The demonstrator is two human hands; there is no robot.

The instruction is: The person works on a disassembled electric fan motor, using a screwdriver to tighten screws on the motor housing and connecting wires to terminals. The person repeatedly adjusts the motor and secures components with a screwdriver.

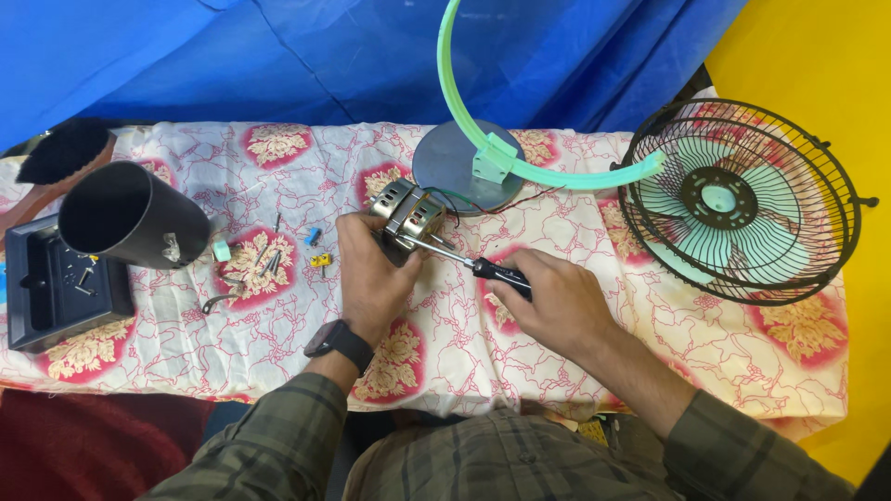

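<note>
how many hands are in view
2. The left hand steadies the metal motor on the cloth; the right hand holds a black-handled screwdriver against it.

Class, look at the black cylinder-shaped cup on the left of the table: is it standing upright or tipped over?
Tipped over. The black cup lies on its side on the floral cloth, its open mouth facing left toward the black tray.

Bright, even light falls from above on my work, and colours look saturated. Only soft, short shadows sit under my left hand (371, 274) and right hand (557, 306). The centre is sharp. The frame bows slightly at its edges, and the lower corners look dimmer.
</note>
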